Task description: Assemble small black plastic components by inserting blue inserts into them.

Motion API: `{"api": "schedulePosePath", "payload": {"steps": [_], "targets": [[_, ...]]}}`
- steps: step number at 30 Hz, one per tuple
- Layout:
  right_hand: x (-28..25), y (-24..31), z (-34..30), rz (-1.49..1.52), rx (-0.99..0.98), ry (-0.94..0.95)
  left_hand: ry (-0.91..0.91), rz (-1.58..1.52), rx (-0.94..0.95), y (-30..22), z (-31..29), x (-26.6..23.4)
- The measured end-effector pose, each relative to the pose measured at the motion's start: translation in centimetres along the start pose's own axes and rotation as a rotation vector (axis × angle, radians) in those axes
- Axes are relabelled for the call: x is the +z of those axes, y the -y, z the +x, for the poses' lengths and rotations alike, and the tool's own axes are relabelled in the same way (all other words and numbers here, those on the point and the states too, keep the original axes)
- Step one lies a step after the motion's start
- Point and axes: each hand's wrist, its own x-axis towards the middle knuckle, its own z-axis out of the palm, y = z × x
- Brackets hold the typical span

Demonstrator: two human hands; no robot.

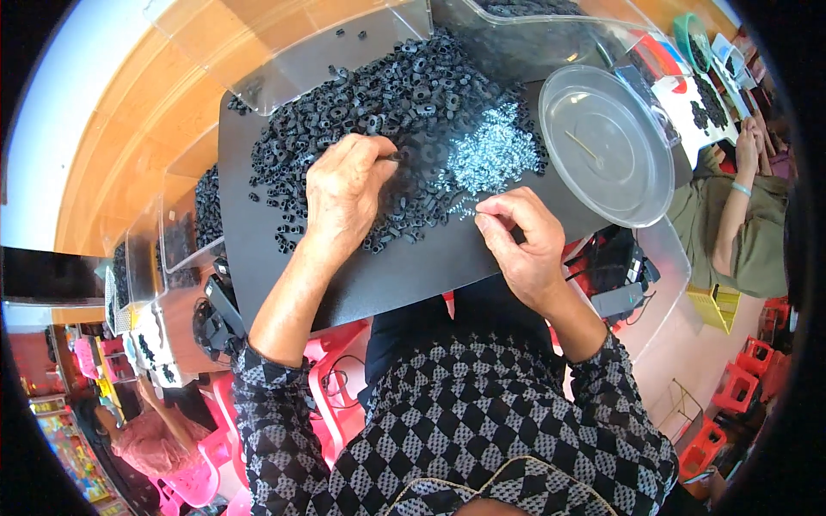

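Observation:
A wide heap of small black plastic parts (pixel 344 112) covers the far side of the dark table (pixel 361 288). My left hand (pixel 344 189) is closed in a pinch above the heap's near edge, a small black plastic part (pixel 397 156) at its fingertips. A pile of tiny silvery coil springs (pixel 495 153) lies to the right of the black parts. At the pile's near edge, my right hand (pixel 527 241) pinches thumb and forefinger together, a small spring (pixel 467 210) right at the tips. The fingers partly hide what they grip.
A round clear plastic lid (pixel 607 112) holding a thin stick sits at the table's right. Clear bins (pixel 344 53) line the far edge, and more bins with black parts (pixel 206 206) stand left. Other people work at far right (pixel 744 215) and lower left (pixel 163 439). Red stools (pixel 736 391) stand right.

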Motion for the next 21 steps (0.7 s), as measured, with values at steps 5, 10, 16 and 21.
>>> {"api": "schedulePosePath", "payload": {"steps": [5, 10, 16, 21], "targets": [[0.4, 0.7, 1.0, 0.069, 0.012, 0.006, 0.046, -0.424, -0.366, -3.0, -3.0, -0.7], [1.1, 1.9, 1.3, 0.118, -0.085, 0.093, 0.045, -0.546, -0.381, -4.8, -5.5, -0.2], [1.5, 2.4, 1.4, 0.007, -0.223, 0.116, 0.024, -0.644, -0.483, -6.0, -7.2, 0.6], [1.5, 2.6, 1.1, -0.032, -0.247, 0.171, -0.012, -0.566, -0.44, -6.1, -7.6, 0.7]]}}
